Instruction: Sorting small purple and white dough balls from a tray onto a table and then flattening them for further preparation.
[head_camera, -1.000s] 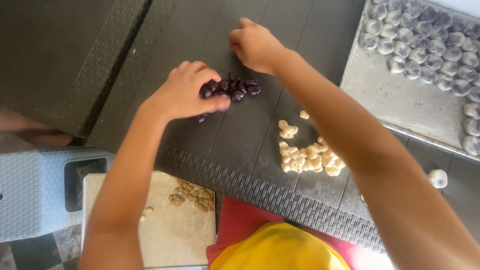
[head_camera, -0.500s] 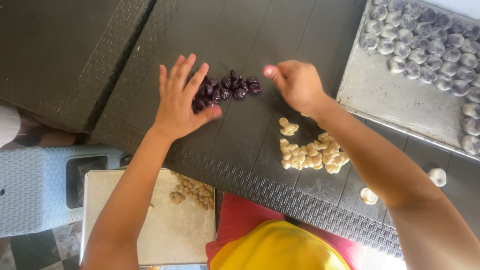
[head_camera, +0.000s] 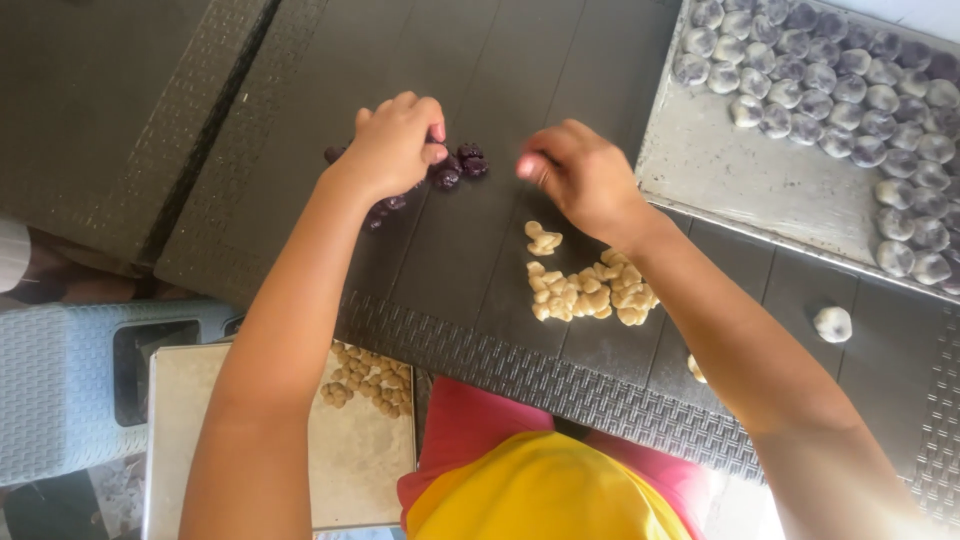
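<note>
A dark table (head_camera: 300, 120) lies under both hands, a metal baking tray (head_camera: 740, 180) of round dough balls (head_camera: 840, 90) beyond the right hand (head_camera: 580, 180). Pale dough pieces (head_camera: 590, 295) sit just below it. The left hand (head_camera: 395, 145), curled, pinches dark purple pieces (head_camera: 460, 165); the right hand is loosely curled, fingertips together, apparently holding nothing.

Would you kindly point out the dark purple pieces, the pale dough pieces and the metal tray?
dark purple pieces (head_camera: 458, 165): head view, on the pieces beside the left hand.
pale dough pieces (head_camera: 585, 293): head view, middle of the heap.
metal tray (head_camera: 745, 180): head view, bare floor of the tray.
</note>
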